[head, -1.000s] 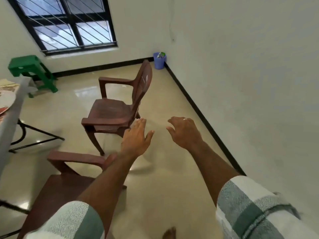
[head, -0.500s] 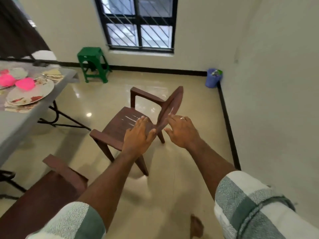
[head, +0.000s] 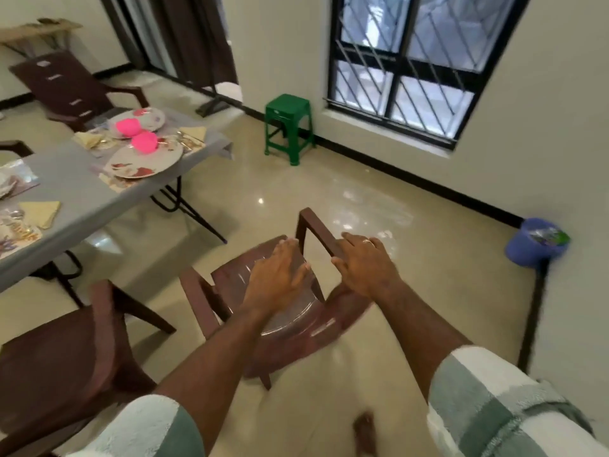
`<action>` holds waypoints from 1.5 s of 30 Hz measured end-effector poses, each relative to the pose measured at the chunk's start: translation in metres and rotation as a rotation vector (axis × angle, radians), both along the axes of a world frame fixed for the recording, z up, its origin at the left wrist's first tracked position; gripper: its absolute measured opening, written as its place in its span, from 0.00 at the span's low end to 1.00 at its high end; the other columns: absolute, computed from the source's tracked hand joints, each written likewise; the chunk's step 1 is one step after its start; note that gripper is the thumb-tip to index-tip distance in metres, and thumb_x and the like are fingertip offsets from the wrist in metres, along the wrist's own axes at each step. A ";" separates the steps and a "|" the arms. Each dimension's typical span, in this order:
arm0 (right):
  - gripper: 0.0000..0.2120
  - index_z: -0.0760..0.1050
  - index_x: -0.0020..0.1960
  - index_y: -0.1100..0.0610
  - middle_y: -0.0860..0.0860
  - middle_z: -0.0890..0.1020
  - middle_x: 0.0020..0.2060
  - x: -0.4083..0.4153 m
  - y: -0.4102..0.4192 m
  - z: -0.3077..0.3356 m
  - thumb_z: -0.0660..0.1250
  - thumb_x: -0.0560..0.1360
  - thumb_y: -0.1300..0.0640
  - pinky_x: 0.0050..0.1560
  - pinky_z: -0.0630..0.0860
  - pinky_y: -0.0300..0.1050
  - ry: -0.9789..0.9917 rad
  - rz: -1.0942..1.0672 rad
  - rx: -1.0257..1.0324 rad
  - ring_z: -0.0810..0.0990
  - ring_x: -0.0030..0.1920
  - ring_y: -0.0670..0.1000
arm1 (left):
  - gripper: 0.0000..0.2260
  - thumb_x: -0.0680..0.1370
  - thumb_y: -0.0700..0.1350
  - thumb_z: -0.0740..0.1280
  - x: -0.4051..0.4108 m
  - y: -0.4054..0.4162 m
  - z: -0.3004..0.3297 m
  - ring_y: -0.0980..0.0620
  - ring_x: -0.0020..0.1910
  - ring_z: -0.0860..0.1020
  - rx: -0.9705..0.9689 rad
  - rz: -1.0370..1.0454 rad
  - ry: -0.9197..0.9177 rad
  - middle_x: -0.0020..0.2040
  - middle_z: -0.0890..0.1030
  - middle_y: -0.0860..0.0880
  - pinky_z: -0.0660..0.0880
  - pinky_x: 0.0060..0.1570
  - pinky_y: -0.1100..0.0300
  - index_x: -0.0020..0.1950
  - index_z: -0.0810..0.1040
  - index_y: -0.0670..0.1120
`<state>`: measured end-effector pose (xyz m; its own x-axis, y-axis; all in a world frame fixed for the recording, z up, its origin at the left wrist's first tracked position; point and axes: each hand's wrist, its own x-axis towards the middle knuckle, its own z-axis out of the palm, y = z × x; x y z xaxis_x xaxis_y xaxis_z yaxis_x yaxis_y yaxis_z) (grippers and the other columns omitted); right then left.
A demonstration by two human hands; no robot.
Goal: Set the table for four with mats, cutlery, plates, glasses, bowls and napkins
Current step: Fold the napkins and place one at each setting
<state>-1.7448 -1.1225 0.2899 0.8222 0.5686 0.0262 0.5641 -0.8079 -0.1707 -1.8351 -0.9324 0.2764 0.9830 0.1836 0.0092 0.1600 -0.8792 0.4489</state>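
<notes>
- Head view: the left hand (head: 278, 275) hovers flat over the seat of a brown plastic chair (head: 263, 291), grip apart and empty.
- The right hand (head: 364, 263) curls over that chair's armrest, grip clamped on it.
- At left, the grey table (head: 75, 196) carries plates (head: 145, 159), pink bowls (head: 144, 142), yellow napkins (head: 41, 212) and cutlery (head: 188, 141).
- A green stool (head: 288, 127) stands under the window.

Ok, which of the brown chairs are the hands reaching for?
The middle chair, standing alone on the floor: the right hand is on its armrest, the left hand above its seat. The others stand at the table.
</notes>
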 end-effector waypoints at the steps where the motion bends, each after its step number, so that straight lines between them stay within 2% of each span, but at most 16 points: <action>1: 0.23 0.66 0.75 0.51 0.51 0.71 0.73 0.025 0.001 0.000 0.57 0.83 0.45 0.75 0.59 0.56 0.006 0.025 0.004 0.69 0.73 0.54 | 0.28 0.83 0.60 0.58 0.021 -0.001 -0.002 0.48 0.75 0.68 0.001 0.040 0.005 0.80 0.63 0.49 0.67 0.71 0.42 0.80 0.58 0.49; 4: 0.24 0.63 0.77 0.50 0.49 0.68 0.76 0.091 -0.003 0.001 0.55 0.83 0.44 0.77 0.57 0.56 0.038 0.127 -0.024 0.66 0.75 0.53 | 0.28 0.84 0.59 0.57 0.075 -0.008 0.001 0.48 0.77 0.65 0.019 0.134 0.028 0.80 0.63 0.48 0.66 0.72 0.45 0.80 0.58 0.48; 6: 0.23 0.64 0.76 0.50 0.49 0.67 0.76 0.136 -0.001 0.003 0.53 0.84 0.44 0.77 0.57 0.56 0.031 0.190 -0.057 0.65 0.75 0.53 | 0.28 0.84 0.58 0.58 0.106 -0.013 0.007 0.48 0.75 0.67 0.014 0.204 0.027 0.79 0.64 0.48 0.67 0.72 0.45 0.80 0.59 0.47; 10: 0.21 0.68 0.73 0.51 0.50 0.70 0.74 0.206 0.031 0.011 0.54 0.84 0.45 0.74 0.59 0.55 0.007 0.354 -0.040 0.68 0.73 0.53 | 0.28 0.84 0.57 0.58 0.158 -0.008 0.020 0.46 0.75 0.67 0.068 0.344 0.013 0.79 0.64 0.46 0.67 0.70 0.46 0.80 0.60 0.46; 15: 0.21 0.68 0.73 0.51 0.50 0.70 0.74 0.298 0.063 -0.006 0.54 0.83 0.45 0.73 0.59 0.55 0.000 0.586 -0.027 0.69 0.73 0.53 | 0.27 0.84 0.59 0.56 0.236 -0.004 0.011 0.46 0.74 0.69 0.121 0.516 0.011 0.79 0.64 0.47 0.70 0.67 0.46 0.79 0.62 0.47; 20: 0.21 0.70 0.71 0.53 0.52 0.73 0.71 0.410 0.081 -0.005 0.55 0.83 0.45 0.71 0.62 0.57 -0.012 0.699 0.019 0.71 0.70 0.56 | 0.28 0.84 0.58 0.56 0.322 -0.015 0.016 0.51 0.80 0.58 0.150 0.683 0.025 0.81 0.59 0.49 0.63 0.71 0.48 0.81 0.58 0.48; 25: 0.20 0.70 0.70 0.52 0.51 0.74 0.70 0.481 0.113 0.016 0.54 0.83 0.44 0.70 0.64 0.55 -0.029 0.846 0.063 0.71 0.70 0.54 | 0.28 0.84 0.59 0.56 0.384 -0.016 0.043 0.52 0.80 0.56 0.139 0.816 0.017 0.82 0.58 0.50 0.62 0.72 0.48 0.81 0.57 0.49; 34: 0.18 0.72 0.66 0.51 0.49 0.76 0.64 0.585 0.249 0.017 0.54 0.82 0.45 0.65 0.68 0.54 -0.055 1.017 0.145 0.75 0.65 0.53 | 0.29 0.84 0.60 0.54 0.477 0.083 0.054 0.52 0.81 0.54 0.173 1.001 0.058 0.82 0.55 0.50 0.59 0.74 0.45 0.82 0.56 0.48; 41: 0.19 0.71 0.69 0.52 0.51 0.76 0.67 0.661 0.387 0.000 0.55 0.83 0.45 0.66 0.67 0.55 -0.061 1.063 0.088 0.74 0.67 0.54 | 0.29 0.84 0.60 0.56 0.550 0.216 0.033 0.52 0.81 0.54 0.108 1.068 0.042 0.82 0.57 0.50 0.59 0.74 0.47 0.81 0.56 0.48; 45: 0.19 0.72 0.68 0.53 0.52 0.77 0.66 0.670 0.461 0.002 0.57 0.82 0.45 0.66 0.67 0.55 -0.077 1.138 0.079 0.75 0.66 0.55 | 0.30 0.84 0.60 0.55 0.563 0.276 0.032 0.51 0.81 0.55 0.099 1.118 0.048 0.82 0.56 0.49 0.59 0.75 0.48 0.82 0.55 0.48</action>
<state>-1.0752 -0.6611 0.2923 -0.1740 0.9770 0.1231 0.9729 0.1899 -0.1320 -1.2717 -0.6567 0.3083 0.2656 0.9633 0.0393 0.8966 -0.2618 0.3572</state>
